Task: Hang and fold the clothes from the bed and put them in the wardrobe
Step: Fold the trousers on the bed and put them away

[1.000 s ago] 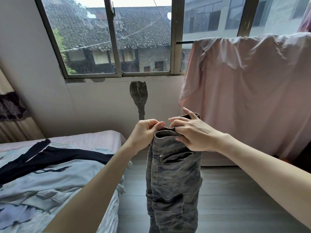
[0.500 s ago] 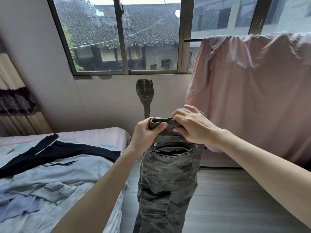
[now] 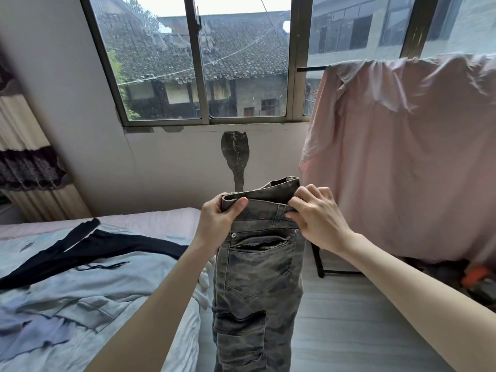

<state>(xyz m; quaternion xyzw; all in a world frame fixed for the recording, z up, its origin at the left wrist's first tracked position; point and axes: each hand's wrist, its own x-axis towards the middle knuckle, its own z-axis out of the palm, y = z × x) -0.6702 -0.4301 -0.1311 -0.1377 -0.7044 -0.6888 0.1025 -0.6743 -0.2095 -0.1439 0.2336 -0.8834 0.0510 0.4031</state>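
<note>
The hands have spread apart; left hand (image 3: 218, 224) and right hand (image 3: 316, 218) are pinching the trousers (image 3: 257, 277) waistband, while clothes (image 3: 80, 264) are waiting on the bed (image 3: 150, 220).

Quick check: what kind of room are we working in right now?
Most likely a bedroom: a bed with clothes on it, a window, and a pink sheet draped on a rack.

You've got grey camo jeans (image 3: 256, 277) hanging upright mid-frame, folded lengthwise, waistband up, back pocket facing you. On the bed (image 3: 150, 221) at left: black garment (image 3: 88, 248) over pale-blue clothes (image 3: 80, 285), unfolded.
</note>
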